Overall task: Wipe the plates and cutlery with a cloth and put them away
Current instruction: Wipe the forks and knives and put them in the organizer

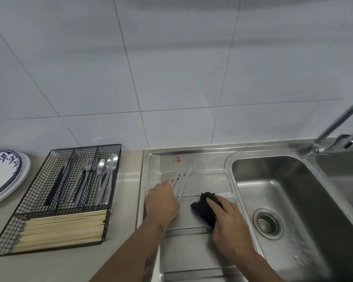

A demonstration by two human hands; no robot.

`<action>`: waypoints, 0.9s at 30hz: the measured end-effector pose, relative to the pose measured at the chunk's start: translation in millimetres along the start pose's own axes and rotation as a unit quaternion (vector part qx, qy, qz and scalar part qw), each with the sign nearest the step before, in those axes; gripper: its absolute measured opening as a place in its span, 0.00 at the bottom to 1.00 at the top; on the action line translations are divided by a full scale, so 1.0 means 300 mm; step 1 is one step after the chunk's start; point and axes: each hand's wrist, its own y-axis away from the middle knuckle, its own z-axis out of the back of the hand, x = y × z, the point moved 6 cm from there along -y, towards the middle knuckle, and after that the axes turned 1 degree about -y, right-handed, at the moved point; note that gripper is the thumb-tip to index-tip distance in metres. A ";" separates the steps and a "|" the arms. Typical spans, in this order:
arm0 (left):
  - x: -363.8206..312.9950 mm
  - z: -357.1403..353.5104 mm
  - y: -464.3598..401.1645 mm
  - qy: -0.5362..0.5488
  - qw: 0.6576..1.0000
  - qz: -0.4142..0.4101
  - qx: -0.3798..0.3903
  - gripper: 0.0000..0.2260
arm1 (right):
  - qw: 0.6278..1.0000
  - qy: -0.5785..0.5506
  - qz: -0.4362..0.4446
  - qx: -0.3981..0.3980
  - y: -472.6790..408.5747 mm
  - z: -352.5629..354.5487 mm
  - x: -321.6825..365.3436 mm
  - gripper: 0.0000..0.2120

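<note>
Resting on the steel drainboard beside the sink, both hands were seen from above. The left hand lay over the near ends of several long metal utensils, which stretched away across the drainboard toward the wall; its fingers were curled down over the handles, though whether they actually pinched them could not be told, the fingertips being hidden. The right hand was closed on a black cloth, with the index finger laid straight along the top of the cloth and the other fingers wrapped round its far side. The cloth was held against the drainboard, just beside the utensils and apart from them.

Small orange marks were visible on the drainboard near the far ends of the utensils. A faucet was mounted at the back rim of the sink, and a drain strainer sat in the basin.

On the table to the left, a black wire tray was placed at an angle. Its far compartments held forks and spoons, together with a dark item too indistinct to be named, while its near compartment was filled with a stack of chopsticks laid crosswise. Further left, at the frame edge, stacked plates were set on the table, the top one white with a blue patterned border.
</note>
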 end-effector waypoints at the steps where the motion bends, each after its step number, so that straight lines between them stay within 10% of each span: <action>1: -0.003 -0.002 0.002 -0.007 1.000 -0.001 -0.002 0.17 | 1.000 -0.004 0.002 0.003 -0.004 -0.002 0.000 0.32; 27: 0.146 0.246 0.259 0.072 0.994 -0.046 -0.061 0.10 | 0.990 -0.026 0.097 -0.097 0.089 0.192 0.302 0.28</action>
